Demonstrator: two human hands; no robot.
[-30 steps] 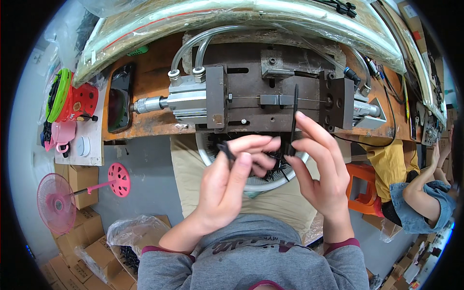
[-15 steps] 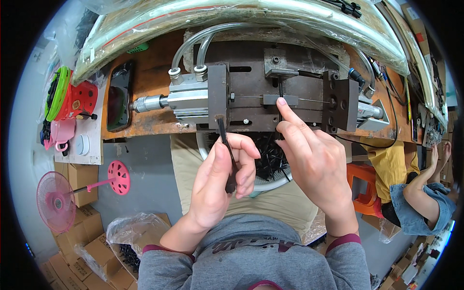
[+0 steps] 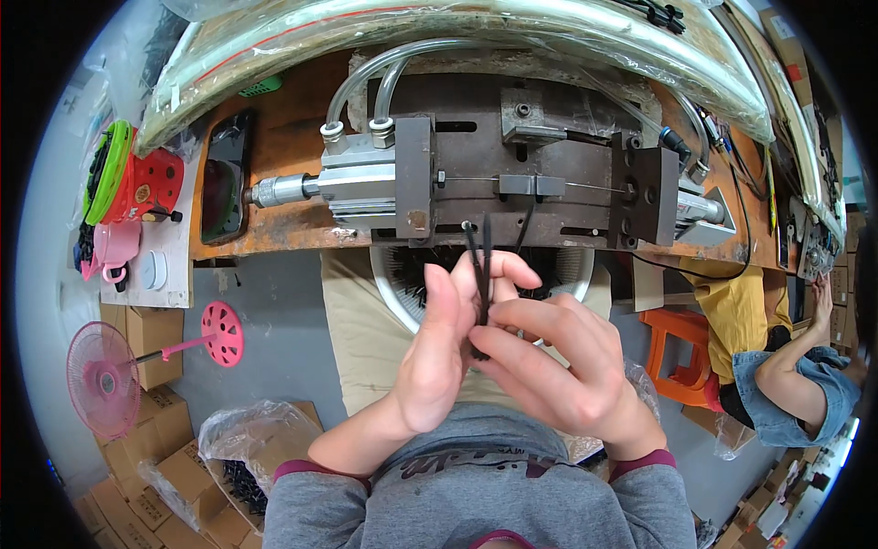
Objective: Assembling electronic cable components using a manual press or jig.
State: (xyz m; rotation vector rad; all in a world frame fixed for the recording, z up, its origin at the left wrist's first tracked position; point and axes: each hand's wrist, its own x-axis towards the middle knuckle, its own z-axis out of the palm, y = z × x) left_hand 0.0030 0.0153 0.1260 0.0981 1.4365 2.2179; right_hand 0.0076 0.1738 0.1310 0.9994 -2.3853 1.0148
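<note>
Below the bench's front edge, my left hand (image 3: 434, 352) is closed around thin black plastic strips (image 3: 486, 265), with two of their ends sticking up past the fingers. Fingers of my right hand (image 3: 572, 366) pinch at the lower part of the same strips, touching the left hand. Ahead of them on the bench is a dark metal fixture (image 3: 476, 206) with a small grey block (image 3: 532, 186) in its middle. Another black strip (image 3: 526, 225) slants down from that block toward the bench edge. The strips' lower ends are hidden by my fingers.
A white basket (image 3: 389, 297) of black pieces sits under my hands. Silver cylinders (image 3: 357, 188) with clear hoses flank the fixture. A phone (image 3: 226, 178) lies at left, above a pink fan (image 3: 105, 384). Another person (image 3: 791, 389) sits at right beside an orange stool (image 3: 672, 352).
My right hand has left the grey block and come down to my left hand, which moved right and slightly forward. Two strip ends now show at my hands. A strip hangs slanted at the block.
</note>
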